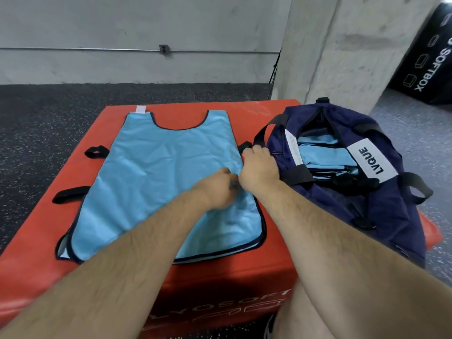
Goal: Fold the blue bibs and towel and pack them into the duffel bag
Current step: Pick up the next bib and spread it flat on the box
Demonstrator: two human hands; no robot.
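**Single head view.** A light blue bib [159, 179] with dark edging lies spread flat, neck opening away from you, on top of a red padded box [220, 277]. Two black strap loops [96, 150] stick out past the bib's left edge.

Your left hand [215, 189] reaches across the bib to its right edge. The fingers are curled and pinch the cloth there. Your right hand [259, 167] sits just beside it, a little further along the same edge, clenched knuckles-up on the hem. Its fingertips are hidden beneath the hand. The two hands nearly touch.

A navy duffel bag [381, 216] rests on the right part of the box, just beside the bib, with its top unzipped. Folded light blue pieces [320, 155] are stacked inside the opening. A white label [371, 160] reading "LVQUE" lies on the bag's far flap.

The background shows a dark speckled floor [36, 123], a concrete wall [122, 25], and a black soft box [428, 62] at upper right.
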